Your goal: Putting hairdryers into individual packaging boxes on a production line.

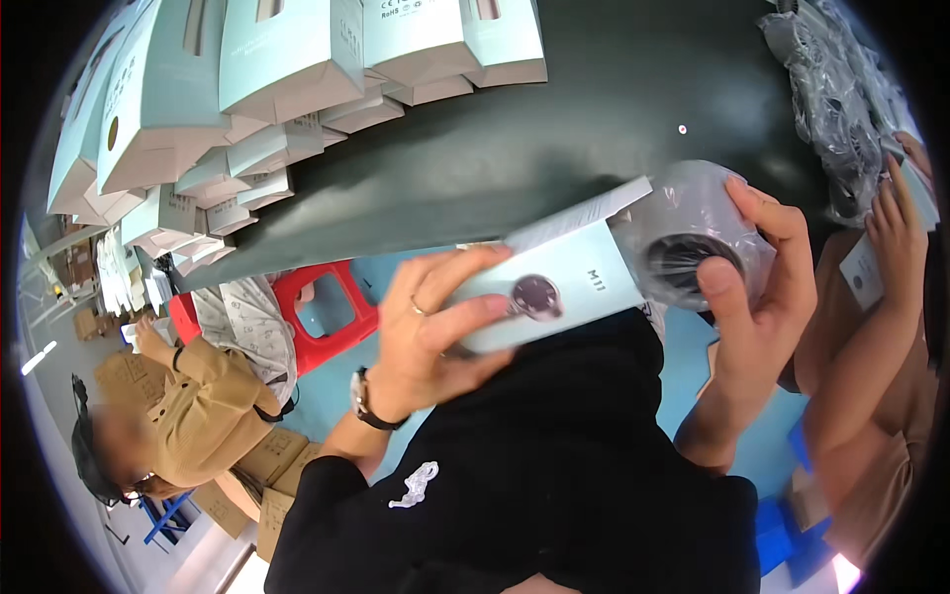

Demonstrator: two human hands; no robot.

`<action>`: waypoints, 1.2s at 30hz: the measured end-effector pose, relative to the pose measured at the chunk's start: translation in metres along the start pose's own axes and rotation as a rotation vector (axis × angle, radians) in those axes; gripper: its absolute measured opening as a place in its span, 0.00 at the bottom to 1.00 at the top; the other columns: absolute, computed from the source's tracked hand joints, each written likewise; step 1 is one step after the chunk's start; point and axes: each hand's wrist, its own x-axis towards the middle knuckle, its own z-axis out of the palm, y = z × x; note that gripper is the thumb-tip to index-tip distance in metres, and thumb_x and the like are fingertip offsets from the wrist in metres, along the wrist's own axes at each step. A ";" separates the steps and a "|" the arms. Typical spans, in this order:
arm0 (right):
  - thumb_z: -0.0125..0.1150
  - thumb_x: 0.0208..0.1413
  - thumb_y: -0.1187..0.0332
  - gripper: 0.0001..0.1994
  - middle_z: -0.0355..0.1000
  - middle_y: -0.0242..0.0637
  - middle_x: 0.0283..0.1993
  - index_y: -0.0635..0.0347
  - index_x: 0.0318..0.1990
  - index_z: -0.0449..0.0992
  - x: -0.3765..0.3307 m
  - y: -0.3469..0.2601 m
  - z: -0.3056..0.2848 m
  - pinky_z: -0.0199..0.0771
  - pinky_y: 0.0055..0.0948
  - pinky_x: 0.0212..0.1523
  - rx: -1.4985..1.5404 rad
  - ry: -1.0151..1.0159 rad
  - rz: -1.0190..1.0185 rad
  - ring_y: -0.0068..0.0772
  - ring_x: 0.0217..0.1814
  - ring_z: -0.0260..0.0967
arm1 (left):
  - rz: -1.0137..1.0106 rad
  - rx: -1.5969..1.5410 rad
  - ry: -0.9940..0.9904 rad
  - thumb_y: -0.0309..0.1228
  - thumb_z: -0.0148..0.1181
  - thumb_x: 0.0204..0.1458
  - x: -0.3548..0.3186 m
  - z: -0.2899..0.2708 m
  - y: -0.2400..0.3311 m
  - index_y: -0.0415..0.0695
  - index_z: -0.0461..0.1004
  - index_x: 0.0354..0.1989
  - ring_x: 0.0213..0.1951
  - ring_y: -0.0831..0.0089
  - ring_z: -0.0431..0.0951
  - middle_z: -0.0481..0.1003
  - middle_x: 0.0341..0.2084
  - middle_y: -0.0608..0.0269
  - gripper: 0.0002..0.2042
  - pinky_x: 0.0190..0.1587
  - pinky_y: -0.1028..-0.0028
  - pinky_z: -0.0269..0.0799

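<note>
The left hand (430,327) gripped a pale blue carton (554,282), fingers (465,315) wrapped across its printed face and thumb beneath, the open flap end pointing toward the right hand. The right hand (757,297) held a dark round device in a clear plastic bag (693,243), fingers curled over the top of the bag and thumb pressed against its front. The bagged device sat just beyond the carton mouth, touching or nearly touching it; the fisheye bend made the exact contact hard to judge. Above the fingers lay the dark green surface (554,148), carrying a stack of identical cartons (287,89) at the far left and a pile of bagged parts (831,99) at the far right. Another person's hand (896,238) worked just right of the right hand.

Risk: the loose bag film could bunch against the carton flap and jam or tear. The slick plastic could also slip under the fingers, dropping the device.
</note>
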 end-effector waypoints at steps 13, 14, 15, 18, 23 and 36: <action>0.65 0.42 0.76 0.15 0.71 0.45 0.48 0.67 0.41 0.77 0.013 -0.013 0.009 0.68 0.22 0.40 -0.375 -0.386 -0.009 0.31 0.39 0.72 | -0.553 -0.881 -0.037 0.33 0.79 0.29 0.031 0.057 0.005 0.39 0.58 0.51 0.47 0.70 0.71 0.71 0.43 0.56 0.40 0.50 0.71 0.67; 0.65 0.41 0.76 0.14 0.72 0.44 0.46 0.66 0.39 0.78 0.016 -0.018 0.009 0.68 0.23 0.38 -0.493 -0.411 -0.058 0.32 0.37 0.73 | -0.527 -0.896 0.079 0.32 0.79 0.28 0.034 0.062 0.008 0.39 0.59 0.50 0.46 0.69 0.72 0.71 0.42 0.56 0.40 0.50 0.70 0.67; 0.65 0.41 0.76 0.14 0.72 0.44 0.46 0.66 0.39 0.78 0.019 -0.019 0.009 0.68 0.23 0.38 -0.495 -0.409 -0.052 0.32 0.37 0.73 | -0.557 -0.923 0.055 0.31 0.80 0.28 0.036 0.064 0.013 0.39 0.57 0.50 0.45 0.69 0.73 0.71 0.41 0.55 0.41 0.48 0.71 0.69; 0.65 0.41 0.75 0.12 0.75 0.42 0.38 0.65 0.38 0.79 0.034 -0.013 0.008 0.68 0.24 0.35 -0.672 -0.479 -0.178 0.34 0.33 0.73 | -0.720 -1.082 0.013 0.30 0.79 0.29 0.039 0.067 0.018 0.38 0.55 0.52 0.43 0.70 0.74 0.70 0.43 0.54 0.42 0.45 0.72 0.71; 0.64 0.45 0.72 0.10 0.74 0.40 0.29 0.63 0.36 0.80 0.036 0.010 0.019 0.68 0.29 0.36 -0.594 -0.511 -0.094 0.38 0.32 0.72 | -0.752 -1.100 -0.005 0.27 0.76 0.34 0.040 0.062 0.013 0.39 0.50 0.57 0.44 0.72 0.75 0.71 0.43 0.53 0.44 0.43 0.71 0.74; 0.66 0.44 0.73 0.20 0.68 0.37 0.49 0.59 0.48 0.72 0.033 0.022 0.003 0.66 0.26 0.44 -0.320 0.157 -0.189 0.28 0.44 0.68 | -0.345 -1.039 0.035 0.21 0.69 0.40 0.066 0.066 0.014 0.45 0.39 0.65 0.53 0.62 0.71 0.66 0.53 0.47 0.48 0.53 0.65 0.69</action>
